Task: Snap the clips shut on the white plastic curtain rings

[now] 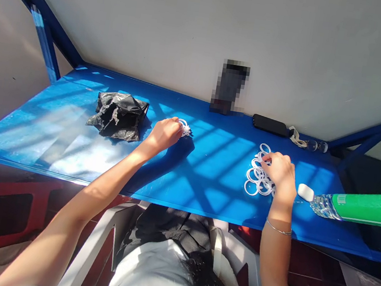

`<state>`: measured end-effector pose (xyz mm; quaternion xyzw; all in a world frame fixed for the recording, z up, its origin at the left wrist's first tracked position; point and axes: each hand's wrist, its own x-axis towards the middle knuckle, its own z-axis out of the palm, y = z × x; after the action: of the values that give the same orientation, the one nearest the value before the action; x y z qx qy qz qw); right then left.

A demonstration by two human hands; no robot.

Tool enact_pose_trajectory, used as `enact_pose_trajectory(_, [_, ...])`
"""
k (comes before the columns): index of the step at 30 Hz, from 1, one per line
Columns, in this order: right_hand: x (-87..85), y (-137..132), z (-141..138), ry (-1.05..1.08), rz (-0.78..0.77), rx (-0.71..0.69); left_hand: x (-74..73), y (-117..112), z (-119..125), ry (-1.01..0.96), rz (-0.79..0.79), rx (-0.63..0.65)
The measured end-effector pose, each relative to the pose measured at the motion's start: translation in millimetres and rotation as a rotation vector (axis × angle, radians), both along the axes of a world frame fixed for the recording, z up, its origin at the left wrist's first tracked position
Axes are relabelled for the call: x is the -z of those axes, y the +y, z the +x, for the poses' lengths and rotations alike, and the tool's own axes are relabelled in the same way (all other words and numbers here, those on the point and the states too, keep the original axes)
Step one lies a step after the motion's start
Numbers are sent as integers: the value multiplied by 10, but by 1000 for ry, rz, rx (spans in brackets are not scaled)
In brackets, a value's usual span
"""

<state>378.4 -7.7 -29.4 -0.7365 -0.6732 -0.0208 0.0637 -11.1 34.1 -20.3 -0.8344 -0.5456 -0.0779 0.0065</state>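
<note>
My left hand (167,132) is closed around a bunch of thin white plastic rings (185,129), which stick out past the fingers on the right. Its palm and the rest of the bunch are hidden. Over a loose pile of similar white rings (251,186), my right hand (281,170) is bent with thumb and fingers pinched on a ring at the pile's upper part. The hand covers some of the pile's right side. Left of my left hand, a crumpled black plastic bag (119,115) stands with its mouth open on the blue table (206,179).
A green-labelled bottle (367,207) and a white earbud-like case (306,192) are right of my right hand. Along the back lie a black phone (270,125), a pale strap (297,137) and glasses (314,145). A blurred dark object (230,89) leans against the wall.
</note>
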Motion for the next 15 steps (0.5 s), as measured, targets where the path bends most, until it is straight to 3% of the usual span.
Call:
enact_pose_trajectory(4, [-4,16,23,95,132,-15,-16,-11,-9,-42,16,-12])
enact_pose_trajectory(9, [-178,19,-191,408,185,-142,-68,-29,8,-193,36,-21])
enact_pose_trajectory(15, [-253,-125,-808,843,-89,-405,-73,-192,215,-700,-150,360])
